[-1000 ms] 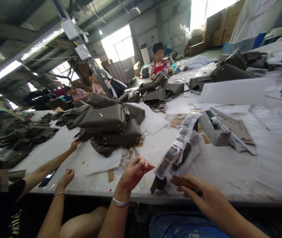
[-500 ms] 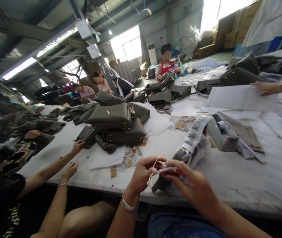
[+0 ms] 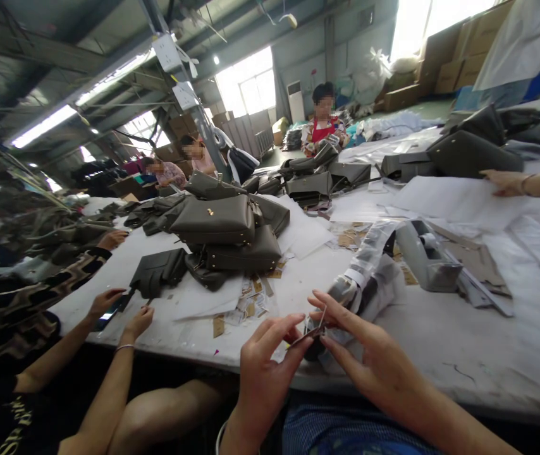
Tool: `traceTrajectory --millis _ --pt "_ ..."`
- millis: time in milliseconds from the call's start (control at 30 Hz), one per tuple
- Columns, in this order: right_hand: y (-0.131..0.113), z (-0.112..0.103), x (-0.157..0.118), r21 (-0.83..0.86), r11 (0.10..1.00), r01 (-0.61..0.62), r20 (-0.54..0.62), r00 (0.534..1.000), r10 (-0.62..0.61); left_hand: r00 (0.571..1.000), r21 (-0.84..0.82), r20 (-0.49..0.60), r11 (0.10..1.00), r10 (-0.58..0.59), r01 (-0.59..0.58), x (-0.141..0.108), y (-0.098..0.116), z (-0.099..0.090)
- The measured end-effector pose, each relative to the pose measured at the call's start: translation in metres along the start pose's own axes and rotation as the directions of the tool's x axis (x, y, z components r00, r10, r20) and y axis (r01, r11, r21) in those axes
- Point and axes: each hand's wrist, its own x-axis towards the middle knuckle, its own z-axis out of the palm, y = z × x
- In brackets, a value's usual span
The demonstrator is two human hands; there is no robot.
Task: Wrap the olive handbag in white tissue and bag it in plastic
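At the near table edge, my left hand (image 3: 270, 354) pinches a thin, flat brownish piece that looks like a hang tag (image 3: 308, 338). My right hand (image 3: 369, 344) meets it there, thumb at the piece and index finger raised against a thin white string (image 3: 323, 316). Fingers partly cover both tag and string. Just beyond the fingertips lies a dark strap-like bundle wrapped in clear plastic (image 3: 369, 249), with a white band (image 3: 355, 277) around it. Its near end is behind my hands.
A grey tape dispenser (image 3: 443, 275) stands right of the bundle. Dark bags (image 3: 217, 221) are piled centre-left, near scattered tags (image 3: 251, 306). A co-worker's hands (image 3: 140, 322) work at left around a dark bag piece (image 3: 159, 272); another person's hand (image 3: 502, 182) touches white sheets (image 3: 450, 196).
My left hand has turned and now pinches the flat piece; the string has shifted toward my right fingers. The neighbour's hands at left have moved nearer, drawing a dark bag piece away from the pile.
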Motion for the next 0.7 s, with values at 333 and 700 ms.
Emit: traceTrajectory --millis 333,700 --pt "0.023 0.009 -0.011 -0.184 0.955 0.232 -0.049 0.968 -0.245 0.893 -0.063 -0.406 0.98 -0.196 0.187 -0.063 -0.014 0.015" --pt "0.021 0.007 0.005 -0.076 0.979 0.189 -0.084 0.977 -0.196 0.817 0.239 0.144 0.782 0.558 -0.576 -0.11 -0.017 0.045"
